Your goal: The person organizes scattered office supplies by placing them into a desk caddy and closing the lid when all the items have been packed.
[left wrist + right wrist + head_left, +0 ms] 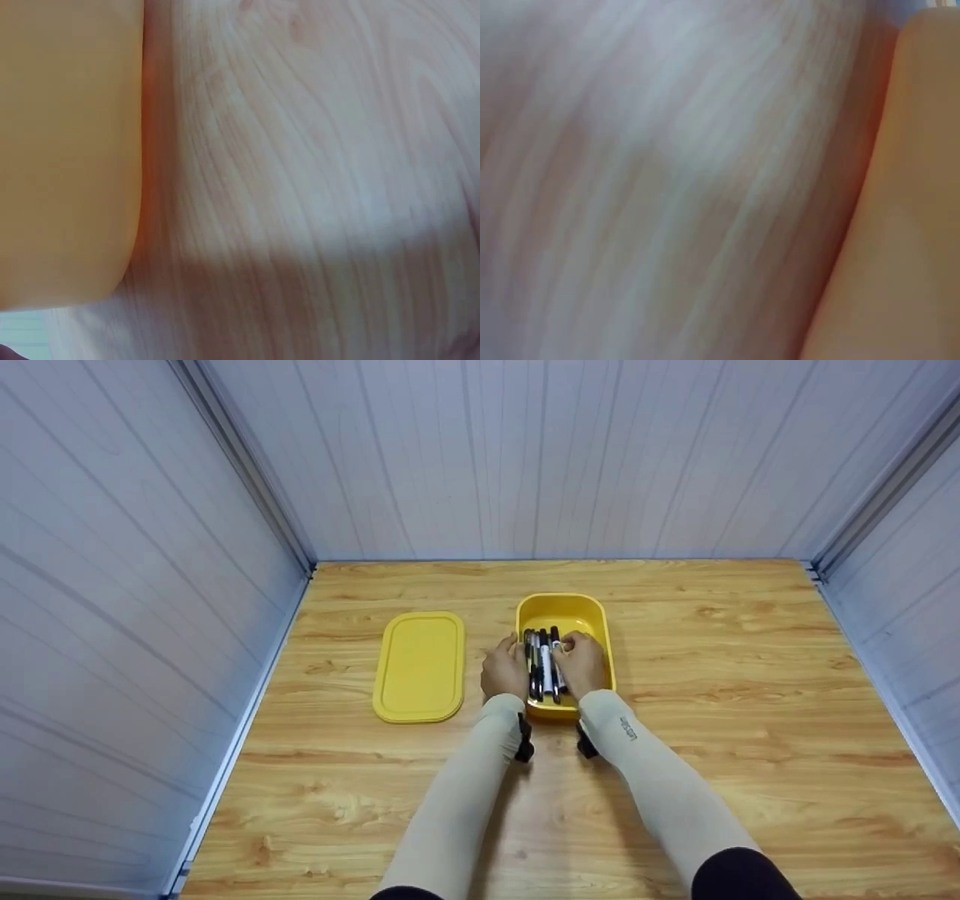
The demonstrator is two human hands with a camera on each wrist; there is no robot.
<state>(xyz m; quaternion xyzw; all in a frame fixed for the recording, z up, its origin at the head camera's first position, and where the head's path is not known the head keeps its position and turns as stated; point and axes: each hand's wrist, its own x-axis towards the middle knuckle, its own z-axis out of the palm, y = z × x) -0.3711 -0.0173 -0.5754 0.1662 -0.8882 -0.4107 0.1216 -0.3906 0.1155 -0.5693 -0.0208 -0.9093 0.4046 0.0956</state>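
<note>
A yellow box (561,601) without a cover stands on the table, holding several black pens (533,664) and white markers (546,671) with black caps, laid side by side lengthwise. My left hand (504,669) grips the left wall of the box, its fingers curled at the rim beside the pens. Inside the box on the right, my right hand (583,664) pinches the rightmost marker (555,634) near its capped end; part of that marker is hidden by the fingers. Both wrist views show the outer box wall (67,150) close by, with neither hand's grip visible.
A yellow lid (420,667) lies flat on the wood-grain table (720,720), left of the box. White panel walls (480,457) enclose the table at the back and on both sides. Black wrist devices (524,739) hang beneath the pale sleeves.
</note>
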